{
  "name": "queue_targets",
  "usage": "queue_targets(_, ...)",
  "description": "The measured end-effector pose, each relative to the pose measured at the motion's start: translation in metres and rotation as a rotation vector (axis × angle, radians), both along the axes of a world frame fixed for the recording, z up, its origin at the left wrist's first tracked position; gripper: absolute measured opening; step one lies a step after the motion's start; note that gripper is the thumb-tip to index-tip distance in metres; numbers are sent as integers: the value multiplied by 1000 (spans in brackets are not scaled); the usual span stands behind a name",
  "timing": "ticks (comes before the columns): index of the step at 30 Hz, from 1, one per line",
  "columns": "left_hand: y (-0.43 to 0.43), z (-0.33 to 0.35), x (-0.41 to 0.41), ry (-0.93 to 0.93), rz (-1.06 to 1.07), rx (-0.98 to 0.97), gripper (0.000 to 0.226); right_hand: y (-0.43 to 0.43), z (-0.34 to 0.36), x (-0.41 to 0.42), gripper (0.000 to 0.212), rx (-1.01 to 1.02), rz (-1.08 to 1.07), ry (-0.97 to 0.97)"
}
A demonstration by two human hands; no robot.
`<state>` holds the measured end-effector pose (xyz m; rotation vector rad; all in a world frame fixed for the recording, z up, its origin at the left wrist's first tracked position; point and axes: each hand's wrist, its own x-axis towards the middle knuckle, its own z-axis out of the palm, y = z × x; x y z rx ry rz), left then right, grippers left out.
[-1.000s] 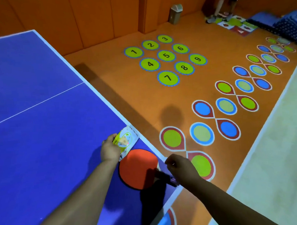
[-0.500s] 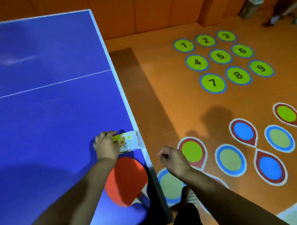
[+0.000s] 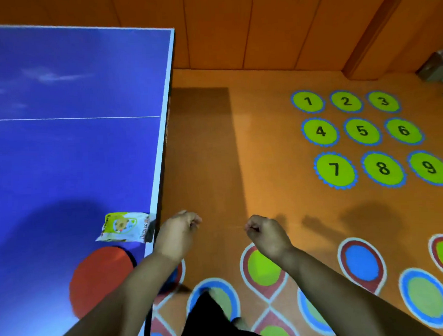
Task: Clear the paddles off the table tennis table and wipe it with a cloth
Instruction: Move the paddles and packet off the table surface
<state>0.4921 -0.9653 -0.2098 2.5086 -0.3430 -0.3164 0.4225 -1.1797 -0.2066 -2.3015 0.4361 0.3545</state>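
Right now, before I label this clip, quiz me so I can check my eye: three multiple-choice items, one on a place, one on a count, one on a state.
1. Where on the blue table tennis table does the white-and-green plastic packet lie?
A. By the right edge
B. On the centre line
C. At the far corner

2. How many numbered green circles mark the orange floor?
A. Six
B. Twelve
C. Nine

3. What are the left hand and right hand doing?
A. Gripping a cloth
B. Holding nothing, fingers curled, off the table
C. Pressing the packet flat

Answers:
1 A: the packet lies close to the white border on that side.
2 C: the numbers run from 1 to 9.
3 B: both hands are over the floor, with nothing in them.
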Motion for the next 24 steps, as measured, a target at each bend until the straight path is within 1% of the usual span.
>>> queue_targets(3, -11, -1, 13, -7, -9, 39, 18, -19, 1, 29, 24, 1, 68, 4)
queue_targets(4, -15, -1, 20, -7, -14, 48, 18, -26, 1, 41, 23, 3, 81, 4)
queue_targets(6, -24, -1, 37, -11, -24, 64, 17, -41, 3, 65, 14, -9, 103, 5)
queue_targets(8, -38, -2, 61, -25, -42, 80, 16, -59, 7, 93, 12, -33, 121, -1)
queue_targets(12, -77, 3, 134, -49, -45, 100, 18, -102, 16, 169, 14, -83, 182, 3)
queue_targets(18, -141, 29, 270, -96, -60, 99, 21, -159, 44, 301, 15, -143, 165, -20)
queue_targets(20, -159, 37, 313, -123, -63, 103, 21, -176, 52, 341, 17, -225, 177, -39)
queue_targets(24, -193, 48, 385, -155, -99, 146, 21, -211, 59, 408, 23, -492, 202, -73)
